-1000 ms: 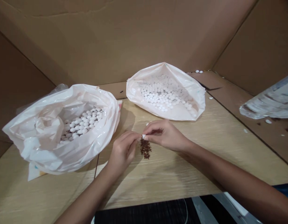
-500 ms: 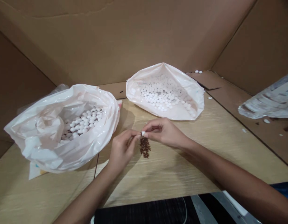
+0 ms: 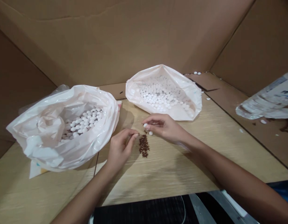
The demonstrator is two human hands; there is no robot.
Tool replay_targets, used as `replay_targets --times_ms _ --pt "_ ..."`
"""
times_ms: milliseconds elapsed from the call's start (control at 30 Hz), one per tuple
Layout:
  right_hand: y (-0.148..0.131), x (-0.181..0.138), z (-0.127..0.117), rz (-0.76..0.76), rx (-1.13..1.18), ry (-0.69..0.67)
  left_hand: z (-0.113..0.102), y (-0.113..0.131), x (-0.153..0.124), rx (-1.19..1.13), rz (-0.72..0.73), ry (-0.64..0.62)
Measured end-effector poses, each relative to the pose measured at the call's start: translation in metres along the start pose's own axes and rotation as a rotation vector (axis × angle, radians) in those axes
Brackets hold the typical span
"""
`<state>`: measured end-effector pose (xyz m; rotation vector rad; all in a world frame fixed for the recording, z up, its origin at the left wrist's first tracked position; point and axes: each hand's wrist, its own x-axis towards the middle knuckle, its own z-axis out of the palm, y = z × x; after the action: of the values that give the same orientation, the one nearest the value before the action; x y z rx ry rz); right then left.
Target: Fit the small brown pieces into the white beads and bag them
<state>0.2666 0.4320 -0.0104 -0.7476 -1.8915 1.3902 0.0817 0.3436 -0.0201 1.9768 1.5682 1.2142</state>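
Between the thumb and fingertips of my right hand [image 3: 163, 126] is a small white ball [image 3: 145, 125]. A second white ball [image 3: 150, 133] shows just under those fingers; whether it lies on the table or touches the hand I cannot tell. My left hand [image 3: 122, 143] is pinched closed, with a tiny dark brown piece [image 3: 138, 134] at its fingertips. A small heap of brown bits [image 3: 144, 146] lies on the wooden table [image 3: 172, 174] between the hands.
An open white plastic bag [image 3: 41, 155] of white balls stands at left. Behind my right hand is another white bag [image 3: 134, 90] with many more. A clear plastic bottle [image 3: 258, 105] lies at right. Cardboard walls [image 3: 125, 40] enclose the table.
My hands have drawn apart. The white ball has moved up and slightly right with my right hand, away from my left fingertips. A second white ball now shows below the right hand.
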Motion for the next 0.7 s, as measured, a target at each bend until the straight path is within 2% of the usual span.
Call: replay_targets --times_ms 133,300,533,700 --pt "0.003 0.006 -0.017 -0.030 -0.152 0.096 -0.001 -0.002 0.000 -0.010 -0.018 0.014" --pt "0.006 0.011 -0.034 -0.099 -0.472 0.077 0.000 -0.004 0.000 -0.035 -0.002 0.020" --pt "0.016 0.010 -0.033 -0.141 -0.706 0.005 0.000 -0.006 -0.001 -0.024 0.024 0.032" --pt "0.019 0.010 -0.032 -0.185 -0.770 -0.031 0.000 -0.006 -0.001 0.009 0.022 0.028"
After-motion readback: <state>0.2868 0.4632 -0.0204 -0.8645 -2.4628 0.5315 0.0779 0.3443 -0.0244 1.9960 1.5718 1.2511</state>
